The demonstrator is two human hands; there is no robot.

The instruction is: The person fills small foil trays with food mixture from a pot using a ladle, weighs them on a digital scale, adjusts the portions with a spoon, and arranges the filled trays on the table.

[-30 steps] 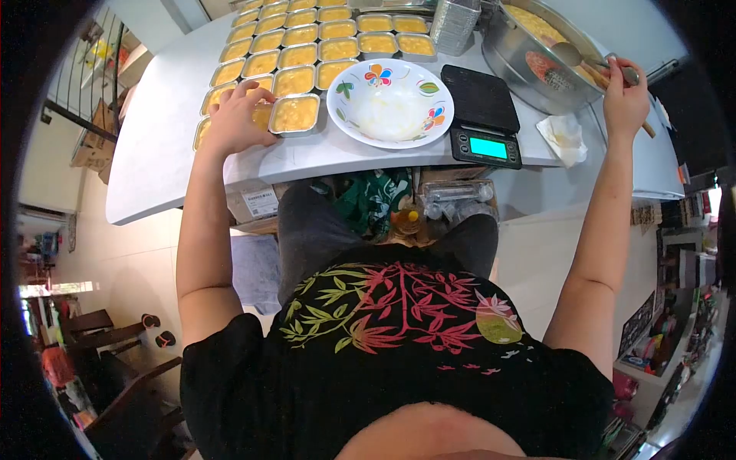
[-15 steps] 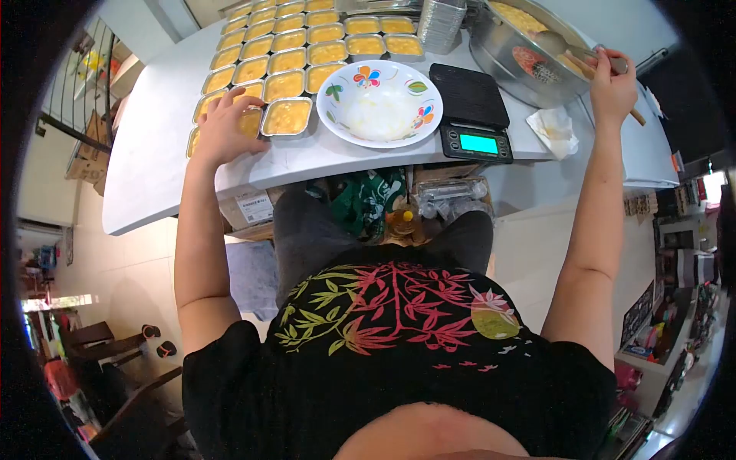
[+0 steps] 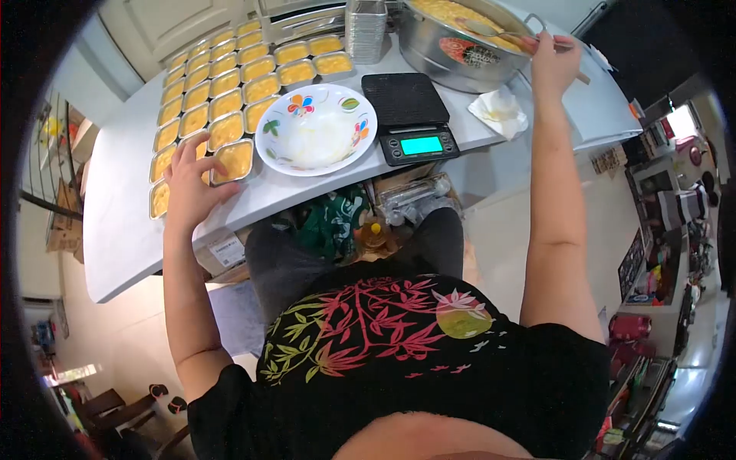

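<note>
My left hand (image 3: 192, 184) rests over the front corner of a block of square foil tins, fingers spread apart. Its fingertips are at a filled tin (image 3: 232, 161) near the table edge; the hand partly covers a neighbouring tin. Each tin holds a yellow, lumpy mixture. At the far right, my right hand (image 3: 556, 63) is closed around the handle of a metal ladle (image 3: 481, 28), whose bowl lies over the yellow mixture in a large metal pot (image 3: 422, 54). A wooden handle (image 3: 583, 78) shows below that hand.
A flower-patterned white bowl (image 3: 314, 134) with residue stands beside a black kitchen scale (image 3: 406, 100) with a lit display. Stacked empty foil tins (image 3: 366, 31) stand behind. A crumpled, stained tissue (image 3: 498, 113) lies by the white table's (image 3: 115, 253) edge.
The view has shifted, so the table items appear further left and lower. My left hand stays at the front tins; my right hand still holds the ladle at the pot.
</note>
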